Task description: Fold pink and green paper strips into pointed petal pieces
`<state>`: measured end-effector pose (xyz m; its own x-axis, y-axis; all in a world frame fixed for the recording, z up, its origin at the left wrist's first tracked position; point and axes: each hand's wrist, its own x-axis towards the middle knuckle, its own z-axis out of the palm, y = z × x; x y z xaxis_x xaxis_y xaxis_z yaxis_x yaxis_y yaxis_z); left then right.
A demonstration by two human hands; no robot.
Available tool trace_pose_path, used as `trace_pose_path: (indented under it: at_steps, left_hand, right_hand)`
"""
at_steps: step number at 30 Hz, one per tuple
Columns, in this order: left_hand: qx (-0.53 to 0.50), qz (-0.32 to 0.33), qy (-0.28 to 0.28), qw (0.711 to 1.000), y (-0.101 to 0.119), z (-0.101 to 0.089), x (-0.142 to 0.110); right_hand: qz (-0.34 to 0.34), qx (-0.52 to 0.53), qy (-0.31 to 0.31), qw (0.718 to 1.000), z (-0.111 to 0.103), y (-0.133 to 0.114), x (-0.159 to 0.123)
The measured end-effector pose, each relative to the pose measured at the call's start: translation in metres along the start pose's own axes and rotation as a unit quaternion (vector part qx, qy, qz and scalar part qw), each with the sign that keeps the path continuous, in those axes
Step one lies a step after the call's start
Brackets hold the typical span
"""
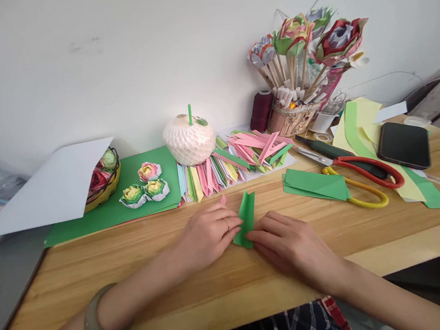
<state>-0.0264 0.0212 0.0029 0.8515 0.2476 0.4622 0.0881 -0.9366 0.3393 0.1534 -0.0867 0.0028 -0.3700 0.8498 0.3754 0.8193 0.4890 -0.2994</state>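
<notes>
A small green paper strip (248, 209), creased lengthwise and raised at its far end, is between my hands at the front of the wooden table. My left hand (212, 232), with a ring on one finger, has its fingertips closed on the strip's left edge. At the lower right edge, my right hand (291, 236) pinches the same paper between thumb and fingers; part of its grip is hidden. Beyond the hands lies a row of folded paper pieces (209, 176) in several colours. To the right, flat green paper strips (313, 185) rest partly over the scissors (362, 162).
Three paper flowers (153, 189) sit on green sheets (164, 161) at left, beside a basket (115, 177) under a white sheet (58, 178). A white foam-wrapped object (189, 137) stands mid-back. Paper flowers on sticks (294, 34), a thread spool (262, 111) and a phone (403, 145) are right.
</notes>
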Motion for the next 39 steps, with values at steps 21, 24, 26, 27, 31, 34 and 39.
trace_pose_path:
  at_steps: [21, 24, 26, 27, 31, 34, 39]
  left_hand:
    - [0.161, 0.111, 0.013, 0.981, 0.008, 0.002, -0.018]
    - [0.169, 0.111, 0.004, 0.979, 0.01, 0.003, -0.021]
    - [0.162, 0.1, 0.003, 0.982, 0.011, 0.004, -0.021]
    - [0.154, 0.095, 0.003, 0.983, 0.012, 0.004, -0.021]
    - [0.12, 0.078, -0.006, 0.99, 0.013, 0.003, -0.02]
    - [0.107, 0.067, -0.012, 0.992, 0.014, 0.002, -0.019]
    - [0.108, 0.055, -0.014, 0.993, 0.015, 0.003, -0.018]
  right_hand:
    - [0.075, 0.14, -0.113, 0.981, -0.01, 0.03, 0.021]
    - [0.097, 0.145, -0.12, 0.977, -0.008, 0.03, 0.024]
    - [0.117, 0.143, -0.124, 0.975, -0.006, 0.03, 0.025]
    - [0.129, 0.141, -0.125, 0.974, -0.004, 0.03, 0.026]
    - [0.159, 0.131, -0.126, 0.97, -0.001, 0.03, 0.026]
    - [0.156, 0.13, -0.121, 0.972, -0.001, 0.03, 0.026]
    - [0.15, 0.118, -0.109, 0.976, 0.0, 0.028, 0.027]
